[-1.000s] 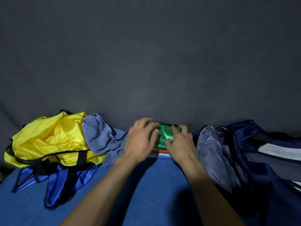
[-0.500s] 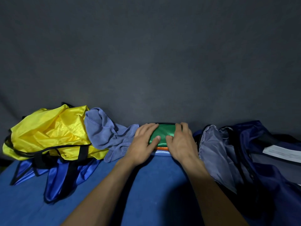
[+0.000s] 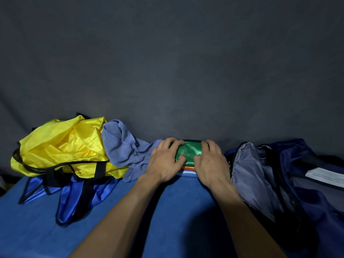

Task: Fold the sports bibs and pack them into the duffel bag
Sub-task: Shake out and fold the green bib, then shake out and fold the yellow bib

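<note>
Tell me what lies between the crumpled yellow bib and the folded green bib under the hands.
In the head view, a crumpled grey-blue cloth lies between the yellow bib and the folded green bib, reaching the left hand.

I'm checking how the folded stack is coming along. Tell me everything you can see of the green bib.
The green bib is a small folded bundle of shiny, satiny cloth with a dark edge at its far side. It lies flat on top of an orange layer and a light blue layer, by the backdrop. The left hand and right hand grip its ends, fingers curled over it.
</note>
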### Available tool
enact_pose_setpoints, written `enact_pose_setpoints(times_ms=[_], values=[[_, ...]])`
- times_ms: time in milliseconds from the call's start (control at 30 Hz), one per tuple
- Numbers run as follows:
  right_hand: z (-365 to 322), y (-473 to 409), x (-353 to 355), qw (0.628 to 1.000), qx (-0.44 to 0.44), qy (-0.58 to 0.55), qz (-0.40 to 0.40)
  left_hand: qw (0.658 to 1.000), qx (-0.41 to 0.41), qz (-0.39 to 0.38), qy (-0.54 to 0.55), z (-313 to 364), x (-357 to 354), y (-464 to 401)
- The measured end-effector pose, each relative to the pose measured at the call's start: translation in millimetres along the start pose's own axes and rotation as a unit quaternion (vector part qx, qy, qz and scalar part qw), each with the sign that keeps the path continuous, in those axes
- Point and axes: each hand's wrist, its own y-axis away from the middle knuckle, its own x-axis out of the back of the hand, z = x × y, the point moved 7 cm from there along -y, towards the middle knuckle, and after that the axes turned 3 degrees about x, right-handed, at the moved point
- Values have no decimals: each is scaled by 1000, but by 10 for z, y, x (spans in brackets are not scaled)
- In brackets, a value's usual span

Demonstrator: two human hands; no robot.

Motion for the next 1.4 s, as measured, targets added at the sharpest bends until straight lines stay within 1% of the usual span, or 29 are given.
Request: enact_pose_setpoints(times_ms=[133, 233, 267, 367, 467, 533, 633, 733, 767, 833, 900, 933, 967, 1000, 1033, 1067, 1100, 1133, 1167, 1233, 1300, 1333, 1400], values=[[6, 17, -24, 1000, -1, 3, -2, 1000, 4, -8, -2, 7, 0, -26], [20, 37, -52, 1000, -11, 10, -5, 996, -61, 54, -45, 97, 39, 36], [19, 43, -49, 1000, -12, 11, 0, 994, -79, 65, -43, 112, 40, 62], [8, 50, -77, 1000, -6, 20, 4, 996, -78, 37, 13, 51, -4, 91], [-37, 62, -36, 999, -15, 35, -16, 997, -59, -3, 55, 15, -19, 70], [-127, 70, 56, 999, -10, 47, -10, 996, -63, -4, 67, 31, 35, 71], [-367, 109, 233, 999, 25, 46, 13, 992, -87, 44, 83, 69, 306, 138], [-595, 162, 327, 997, 64, -9, 39, 984, -90, 123, 95, -8, 845, 311], [-671, 202, 361, 995, 78, -38, 55, 980, -76, 163, 83, -85, 1066, 395], [-800, 301, 383, 986, 112, -84, 86, 971, -13, 238, 28, -346, 1468, 571], [-905, 418, 362, 980, 133, -117, 92, 952, 95, 282, -69, -694, 1737, 779], [-952, 466, 346, 978, 136, -129, 87, 942, 159, 271, -117, -892, 1795, 884], [-1000, 520, 343, 978, 135, -138, 80, 934, 218, 238, -155, -1096, 1805, 985], [-1045, 572, 325, 977, 136, -146, 73, 927, 267, 187, -185, -1290, 1778, 1095], [-1088, 632, 314, 977, 137, -152, 66, 920, 301, 134, -211, -1474, 1727, 1200], [-1124, 688, 302, 976, 137, -161, 61, 914, 317, 102, -233, -1619, 1705, 1292], [-1158, 746, 287, 975, 136, -170, 51, 910, 317, 95, -249, -1689, 1743, 1362], [-1195, 808, 272, 973, 135, -180, 39, 910, 309, 111, -253, -1707, 1828, 1414], [-1227, 873, 262, 972, 135, -187, 30, 912, 298, 147, -241, -1668, 1947, 1452], [-1285, 992, 268, 968, 139, -207, 18, 911, 285, 250, -161, -1430, 2281, 1528], [-1342, 1099, 284, 959, 135, -251, 2, 889, 269, 367, -52, -1101, 2669, 1677], [-1371, 1155, 285, 952, 130, -277, -11, 875, 258, 409, -6, -947, 2830, 1770], [-1414, 1269, 274, 939, 106, -323, -45, 862, 216, 456, 43, -687, 3061, 1910]])
